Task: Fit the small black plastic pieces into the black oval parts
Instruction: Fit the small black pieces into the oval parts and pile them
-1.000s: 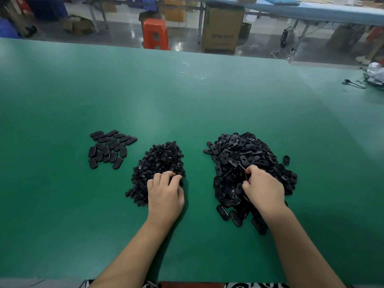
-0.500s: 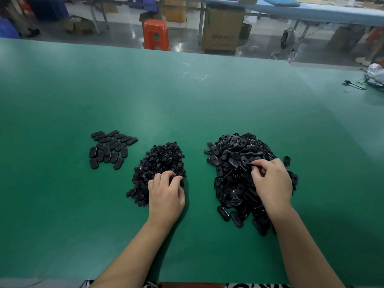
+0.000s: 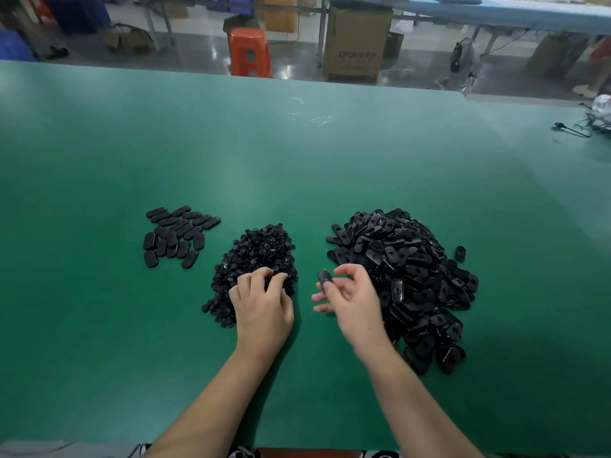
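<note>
My right hand (image 3: 350,297) pinches one oval part (image 3: 324,276); left hand (image 3: 263,300) digs w/ curled fingers in the small pieces (image 3: 261,256), catch unclear. Loose fingertip pinch could drop it.

The left hand (image 3: 261,302) covers the near edge of the heap of small black pieces (image 3: 256,259); whether its curled fingertips (image 3: 276,279) have a grip on one cannot be told. The right hand (image 3: 350,299) hides most of the held oval part (image 3: 323,276). Both forearms and the green worktop (image 3: 297,160) run off the bottom edge. Lettering on the cardboard box (image 3: 357,44) is blurred.
</note>
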Tool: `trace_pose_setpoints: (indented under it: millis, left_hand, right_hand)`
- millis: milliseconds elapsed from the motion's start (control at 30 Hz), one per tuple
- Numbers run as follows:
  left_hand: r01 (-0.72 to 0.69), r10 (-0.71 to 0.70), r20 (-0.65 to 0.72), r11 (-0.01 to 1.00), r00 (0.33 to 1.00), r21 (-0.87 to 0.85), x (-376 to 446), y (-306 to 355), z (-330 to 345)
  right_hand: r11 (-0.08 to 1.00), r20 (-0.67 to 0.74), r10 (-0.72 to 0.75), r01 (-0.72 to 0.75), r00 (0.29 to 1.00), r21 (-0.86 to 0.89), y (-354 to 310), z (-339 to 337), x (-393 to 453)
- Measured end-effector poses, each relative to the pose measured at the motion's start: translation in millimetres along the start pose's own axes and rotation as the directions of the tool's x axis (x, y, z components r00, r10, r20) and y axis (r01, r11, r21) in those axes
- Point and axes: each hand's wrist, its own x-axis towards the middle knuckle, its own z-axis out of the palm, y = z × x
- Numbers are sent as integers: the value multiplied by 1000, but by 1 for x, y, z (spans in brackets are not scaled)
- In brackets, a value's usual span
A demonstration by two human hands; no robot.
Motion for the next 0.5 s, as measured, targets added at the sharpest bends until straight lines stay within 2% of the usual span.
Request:
trace_pose_setpoints:
  millis: [200, 500]
  left_hand:
    - [61, -62, 32, 997, 998, 43, 1, -3, 3]
    - [61, -62, 32, 997, 998, 42, 0, -3, 4]
  right_hand:
    - [999, -69, 3, -7, 998, -51, 36, 29, -8]
    - [1000, -52, -7, 5, 999, -24, 46, 32, -12]
